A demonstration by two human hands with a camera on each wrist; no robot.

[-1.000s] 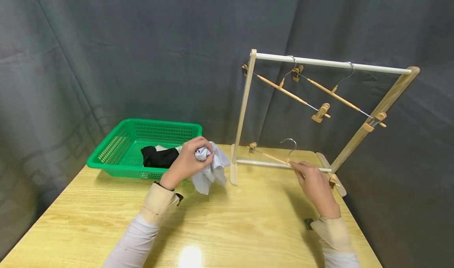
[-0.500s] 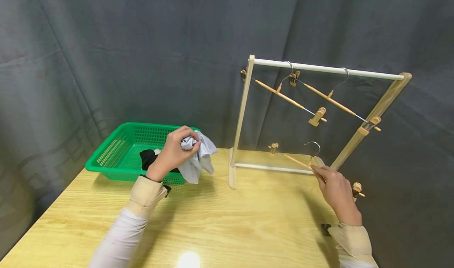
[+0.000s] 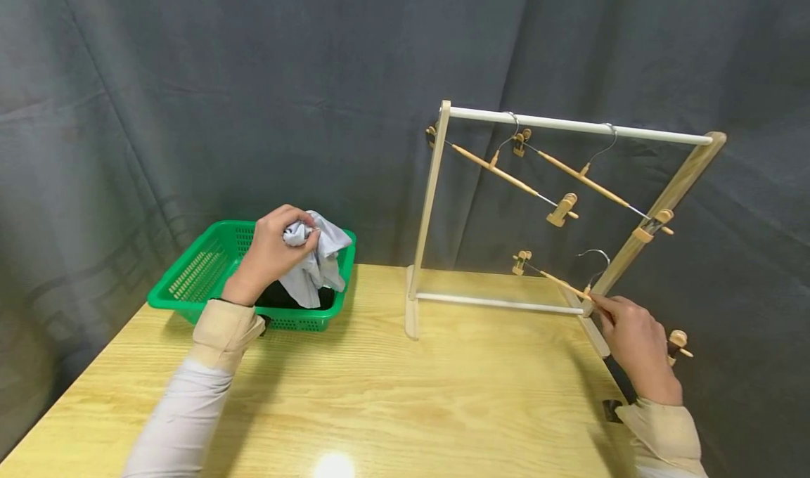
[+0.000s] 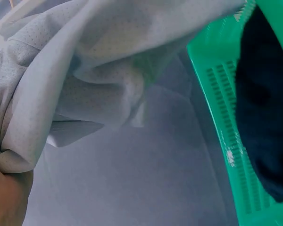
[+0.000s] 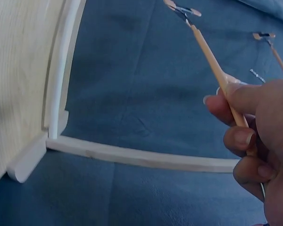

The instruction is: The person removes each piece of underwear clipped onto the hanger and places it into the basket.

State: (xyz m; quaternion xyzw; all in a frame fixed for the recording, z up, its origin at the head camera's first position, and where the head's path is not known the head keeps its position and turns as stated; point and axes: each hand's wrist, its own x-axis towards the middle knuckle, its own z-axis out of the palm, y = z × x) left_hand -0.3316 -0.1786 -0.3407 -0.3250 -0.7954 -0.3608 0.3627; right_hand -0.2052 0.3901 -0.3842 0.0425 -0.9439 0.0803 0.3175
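Note:
My left hand (image 3: 273, 249) pinches a bunched light grey garment (image 3: 319, 256), which hangs over the right part of the green basket (image 3: 183, 275). Tiny dots show on its cloth (image 4: 108, 61) in the left wrist view. Beneath it in the basket lies a black cloth (image 4: 264, 103). My right hand (image 3: 635, 341) grips a wooden clip hanger (image 3: 560, 282) near its middle, off the right side of the rack. The hanger's hook points up and its two clips (image 3: 521, 262) stick out on either side. In the right wrist view, fingers and thumb wrap the wooden bar (image 5: 210, 56).
A small rack with a white top rail (image 3: 569, 124) and wooden legs (image 3: 427, 218) stands at the back right of the table (image 3: 405, 408). Two bare clip hangers (image 3: 500, 172) hang from the rail. A dark curtain (image 3: 316, 77) closes off the back.
My left hand has carried the grey garment left, from beside the basket to above it. My right hand has moved the hanger to the right, past the rack's lower bar.

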